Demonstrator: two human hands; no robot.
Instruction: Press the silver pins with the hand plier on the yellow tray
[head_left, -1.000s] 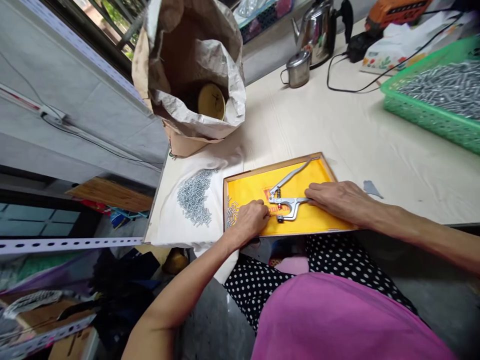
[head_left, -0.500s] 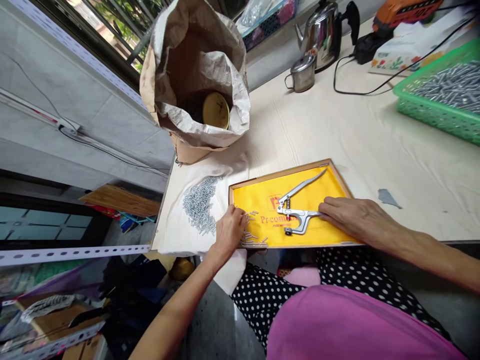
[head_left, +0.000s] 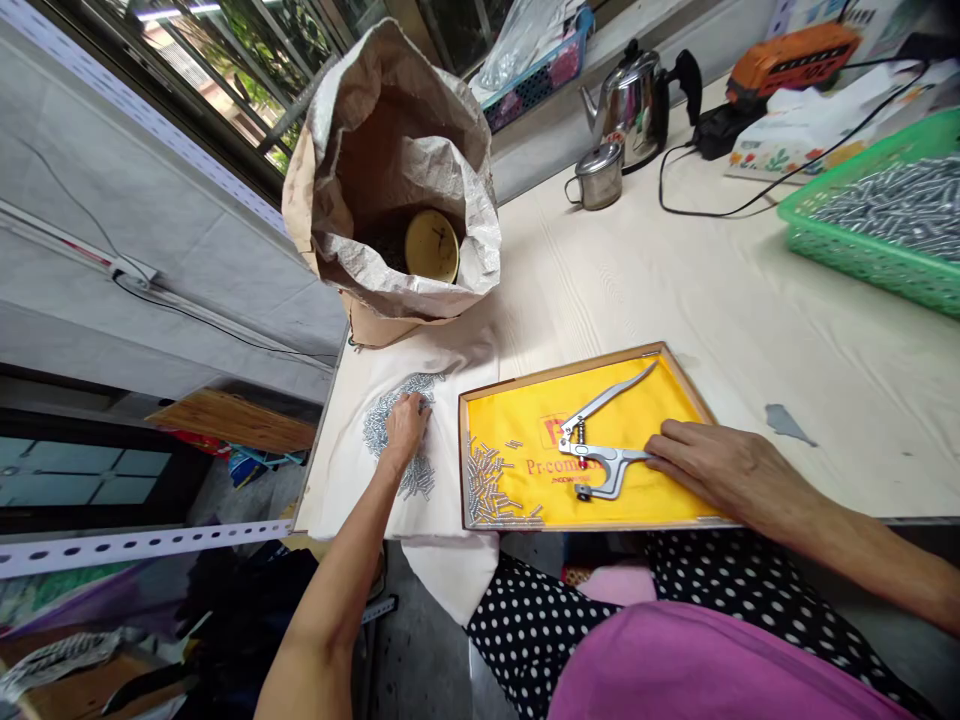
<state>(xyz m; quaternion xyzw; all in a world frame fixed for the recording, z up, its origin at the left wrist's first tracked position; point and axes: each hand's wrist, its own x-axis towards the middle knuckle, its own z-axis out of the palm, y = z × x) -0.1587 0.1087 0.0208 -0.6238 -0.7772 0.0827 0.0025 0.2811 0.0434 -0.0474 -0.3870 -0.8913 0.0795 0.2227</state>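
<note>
My left hand [head_left: 407,428] reaches into a pile of small metal pins [head_left: 417,480] on a white cloth; its fingers are bent together, and what they hold, if anything, is hidden. A shallow tray [head_left: 562,369] with a yellow lining lies to the right of the pile, with loose metal pins [head_left: 486,484] in its left end. On the lining rests a silver hand press [head_left: 611,468], its long handles apart. My right hand [head_left: 701,460], over the tray's right side, grips the end of its lower handle.
A large paper sack [head_left: 360,220] with a round yellow container inside stands behind the pile. Farther back are a metal cup [head_left: 600,180] and a kettle [head_left: 634,110]. A green basket [head_left: 862,255] of metal pieces sits at the right, near a black cable. A grey scrap [head_left: 787,423] lies on the table.
My left hand has moved from the tray's left end to the pile on the cloth, uncovering the pins in the tray. My right hand stays on the hand press. The view has shifted slightly.
</note>
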